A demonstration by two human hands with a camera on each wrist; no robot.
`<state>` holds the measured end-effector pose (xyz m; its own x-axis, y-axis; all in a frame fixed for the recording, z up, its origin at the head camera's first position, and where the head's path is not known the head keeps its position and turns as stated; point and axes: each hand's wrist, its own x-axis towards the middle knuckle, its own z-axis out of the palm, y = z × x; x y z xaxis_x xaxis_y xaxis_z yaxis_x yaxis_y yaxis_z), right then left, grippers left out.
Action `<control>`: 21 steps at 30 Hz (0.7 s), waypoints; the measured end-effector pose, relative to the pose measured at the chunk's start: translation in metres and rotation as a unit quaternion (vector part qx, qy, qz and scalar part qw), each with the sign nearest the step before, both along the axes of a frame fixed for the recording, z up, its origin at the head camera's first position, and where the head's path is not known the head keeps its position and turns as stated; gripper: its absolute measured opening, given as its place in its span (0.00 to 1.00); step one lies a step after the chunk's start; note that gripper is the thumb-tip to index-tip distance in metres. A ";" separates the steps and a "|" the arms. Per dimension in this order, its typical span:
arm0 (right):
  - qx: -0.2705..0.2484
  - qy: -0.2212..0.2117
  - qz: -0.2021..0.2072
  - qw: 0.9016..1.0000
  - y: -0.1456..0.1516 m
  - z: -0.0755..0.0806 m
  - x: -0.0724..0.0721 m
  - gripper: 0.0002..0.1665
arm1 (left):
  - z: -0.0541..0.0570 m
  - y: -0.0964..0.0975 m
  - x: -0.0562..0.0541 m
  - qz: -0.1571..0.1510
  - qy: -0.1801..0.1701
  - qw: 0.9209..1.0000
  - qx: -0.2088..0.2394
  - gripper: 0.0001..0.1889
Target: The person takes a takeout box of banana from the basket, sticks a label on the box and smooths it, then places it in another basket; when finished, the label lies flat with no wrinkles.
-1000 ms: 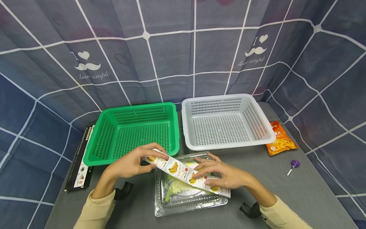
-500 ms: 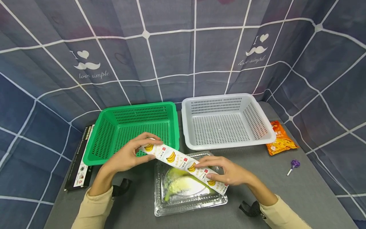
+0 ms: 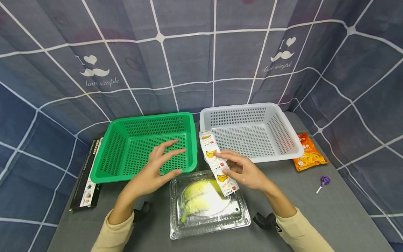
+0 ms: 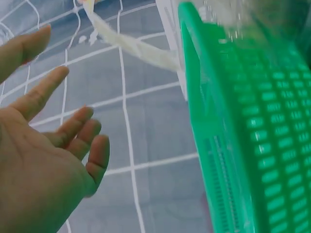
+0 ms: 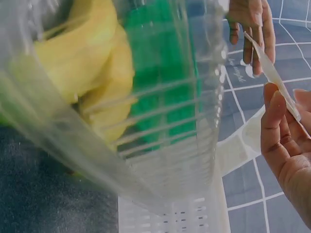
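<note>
My right hand (image 3: 248, 171) pinches a white strip printed with bananas (image 3: 217, 164) between thumb and fingers. The strip slants over the back right corner of the clear plastic box (image 3: 185, 232), its far end overlapping the white basket's front. Yellow-green bananas (image 5: 109, 63) lie inside the box, under its lid. My left hand (image 3: 154, 171) holds nothing; its fingers are spread in front of the green basket (image 3: 100, 171). In the left wrist view, the strip's pale back hangs beyond the fingertips.
The white basket (image 3: 204, 140) stands at the back, right of the green one. An orange snack bag (image 3: 310, 154) leans by its right side, with a purple lollipop (image 3: 325, 180) nearer the front. A flat black-and-white box (image 3: 88, 185) lies left of the green basket.
My left hand has let go of the strip's left end. My right hand has swung the strip from lying crosswise over the box to pointing away, towards the white basket.
</note>
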<state>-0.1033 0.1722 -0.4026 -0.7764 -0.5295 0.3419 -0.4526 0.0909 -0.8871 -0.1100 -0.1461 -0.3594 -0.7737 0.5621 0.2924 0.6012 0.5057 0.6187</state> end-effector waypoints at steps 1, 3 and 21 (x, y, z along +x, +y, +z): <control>-0.004 0.000 0.004 1.000 -0.001 0.000 0.000 0.28 | 0.000 0.003 0.002 -0.010 -0.001 1.000 -0.003 0.31; -0.008 0.001 0.007 1.000 -0.002 -0.001 0.000 0.29 | -0.001 0.008 0.005 -0.026 0.000 1.000 -0.007 0.29; 0.033 -0.028 0.041 0.998 0.000 0.001 0.005 0.29 | -0.008 0.041 0.014 -0.093 -0.038 0.995 0.009 0.27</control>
<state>-0.0984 0.1726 -0.4015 -0.7468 -0.6117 0.2611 -0.4104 0.1149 -0.9046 -0.0962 -0.1048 -0.3676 -0.6773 0.6922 0.2492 0.6346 0.3783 0.6739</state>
